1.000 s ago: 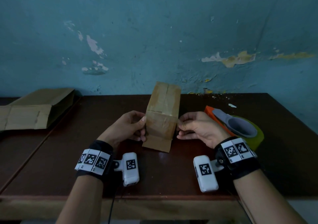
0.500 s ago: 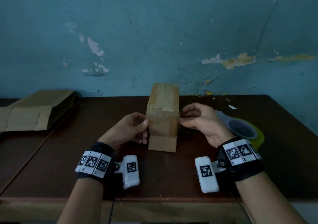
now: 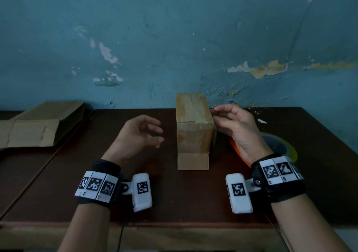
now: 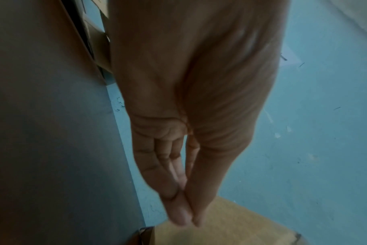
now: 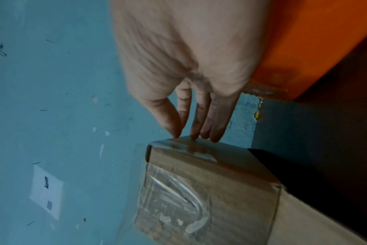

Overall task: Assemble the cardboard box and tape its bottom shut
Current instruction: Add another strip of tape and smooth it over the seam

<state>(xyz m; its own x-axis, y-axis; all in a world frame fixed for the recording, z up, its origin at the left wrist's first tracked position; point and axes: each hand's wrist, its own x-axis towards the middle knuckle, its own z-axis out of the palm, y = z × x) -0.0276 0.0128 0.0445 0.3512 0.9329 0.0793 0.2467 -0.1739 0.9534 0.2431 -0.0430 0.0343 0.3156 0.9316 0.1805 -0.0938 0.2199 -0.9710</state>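
Observation:
The brown cardboard box [image 3: 193, 131] stands upright in the middle of the dark table [image 3: 193, 199]. Clear tape runs over its top and down its front, and one flap [image 3: 193, 161] lies flat toward me. My left hand [image 3: 159, 133] hovers a little left of the box with loosely curled fingers, holding nothing; in the left wrist view the left hand [image 4: 184, 215] shows straight fingers above the box [image 4: 230, 225]. My right hand [image 3: 214, 115] touches the box's upper right edge. In the right wrist view, the right hand [image 5: 191, 135] rests straight fingertips on the taped edge of the box [image 5: 210, 190].
An orange tape dispenser with a green-yellow roll [image 3: 280, 147] lies on the table behind my right wrist. More folded cardboard [image 3: 38, 125] lies at the far left. A peeling blue wall [image 3: 174, 38] rises right behind the table.
The box went from tilted between both hands to upright on the table. My left hand let go and drew back left. My right hand rose to the upper right edge.

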